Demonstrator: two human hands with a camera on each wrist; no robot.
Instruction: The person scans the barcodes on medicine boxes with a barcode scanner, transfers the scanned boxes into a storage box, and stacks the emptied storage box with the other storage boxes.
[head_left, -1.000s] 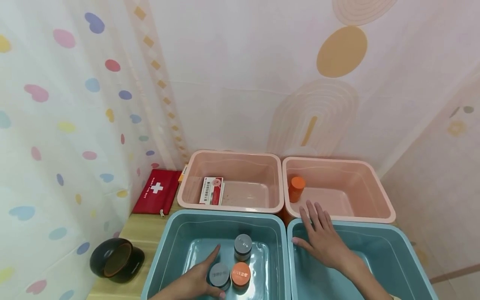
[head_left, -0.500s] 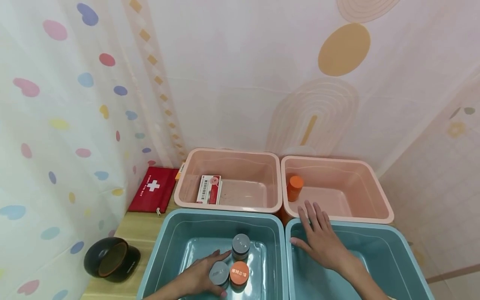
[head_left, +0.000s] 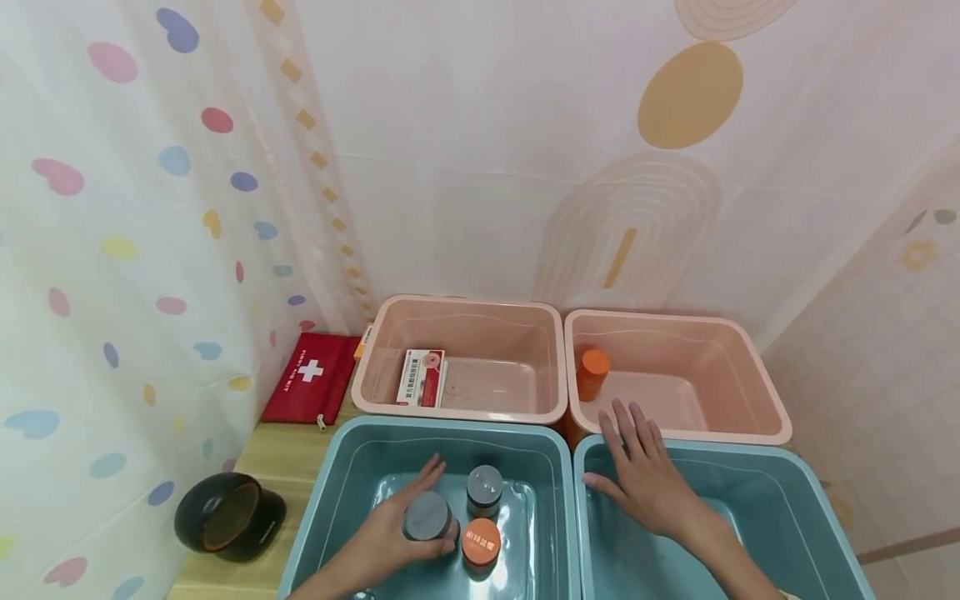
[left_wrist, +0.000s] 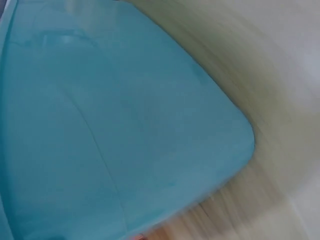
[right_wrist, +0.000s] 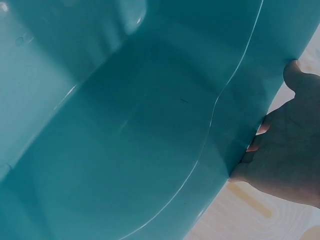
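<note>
A jar with a grey lid [head_left: 428, 515] is held by the left grip [head_left: 384, 533], the thumb being pressed to its near side while the fingers are stretched along its far side. The jar is held inside the left blue bin [head_left: 465, 440]; whether its base is lifted clear of the floor cannot quite be told from above. Just beside it, an orange-lidded jar [head_left: 481, 542] is stood upright, and a second grey-lidded jar [head_left: 485, 487] is seen close behind that one.

The right grip [head_left: 643, 483] is spread wide, with nothing held, and is laid at the far rim of the right blue bin [head_left: 780, 533].

Behind, a white and red box [head_left: 420, 379] is contained in the left pink bin [head_left: 498, 387], and an orange bottle [head_left: 592, 375] is placed by the left wall of the right pink bin [head_left: 667, 400]. To the left, a red first-aid pouch [head_left: 311, 379] and a dark bowl [head_left: 217, 518] are carried by the wooden bench [head_left: 281, 467]. A patterned curtain [head_left: 465, 167] is hung beyond.
</note>
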